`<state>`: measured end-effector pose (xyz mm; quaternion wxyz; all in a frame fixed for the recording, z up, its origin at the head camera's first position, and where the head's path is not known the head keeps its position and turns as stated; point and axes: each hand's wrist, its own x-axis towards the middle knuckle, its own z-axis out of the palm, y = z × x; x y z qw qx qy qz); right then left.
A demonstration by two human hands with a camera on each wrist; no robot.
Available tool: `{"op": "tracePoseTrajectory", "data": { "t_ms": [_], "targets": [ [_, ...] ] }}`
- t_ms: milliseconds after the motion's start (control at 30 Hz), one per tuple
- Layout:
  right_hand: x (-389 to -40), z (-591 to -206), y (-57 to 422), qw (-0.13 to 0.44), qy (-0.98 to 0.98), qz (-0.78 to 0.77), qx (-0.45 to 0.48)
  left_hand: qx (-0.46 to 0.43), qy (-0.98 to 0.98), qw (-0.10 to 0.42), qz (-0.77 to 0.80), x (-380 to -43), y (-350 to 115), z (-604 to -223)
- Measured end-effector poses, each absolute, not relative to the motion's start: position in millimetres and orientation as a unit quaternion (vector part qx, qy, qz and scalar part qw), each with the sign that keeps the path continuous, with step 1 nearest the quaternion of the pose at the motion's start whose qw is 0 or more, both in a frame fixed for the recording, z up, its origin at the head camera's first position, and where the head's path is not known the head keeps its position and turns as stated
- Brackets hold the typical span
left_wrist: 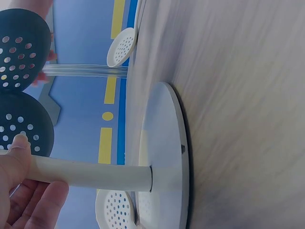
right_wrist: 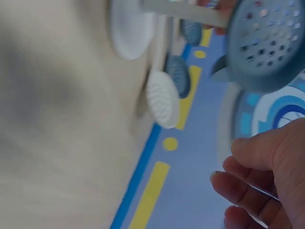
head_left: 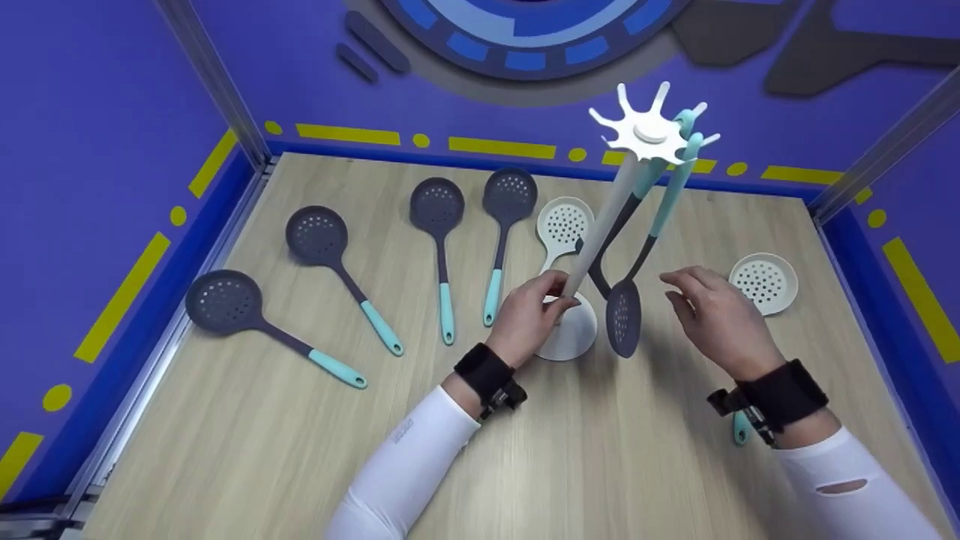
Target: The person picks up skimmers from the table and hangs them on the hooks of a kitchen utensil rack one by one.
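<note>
My left hand (head_left: 525, 319) grips the pole (head_left: 604, 217) of a white utensil stand, low down near its round base (head_left: 574, 337). Prong-like hooks (head_left: 649, 133) spread from the stand's top. Two dark skimmers with teal handles hang on the right side; the nearer skimmer (head_left: 624, 319) shows its perforated bowl, and the other skimmer (head_left: 598, 271) is partly hidden behind the pole. To the right of them, my right hand (head_left: 724, 322) is in the air with loosely bent fingers, holding nothing. In the right wrist view a hanging skimmer (right_wrist: 267, 45) is apart from its fingertips.
Several dark skimmers (head_left: 225, 301) with teal handles lie spread over the left of the wooden table (head_left: 480, 450). One white skimmer (head_left: 564, 223) lies behind the stand. Another white skimmer (head_left: 765, 282) lies at the right, partly under my right arm. Blue walls (head_left: 90, 187) enclose the table.
</note>
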<state>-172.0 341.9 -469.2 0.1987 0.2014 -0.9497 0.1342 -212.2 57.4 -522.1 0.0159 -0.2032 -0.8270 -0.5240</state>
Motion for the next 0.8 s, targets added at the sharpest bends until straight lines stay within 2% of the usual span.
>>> {"op": "tracePoseTrajectory", "data": {
  "t_ms": [533,800],
  "targets": [
    [-164,-502,426,0.064,-0.98,0.049,0.183,-0.195,-0.836,0.017,-0.513,-213,57,-521],
    [-158,-513,451,0.035,-0.985,0.043,0.162,-0.2,-0.834,0.019,-0.514,-213,58,-523]
  ]
}}
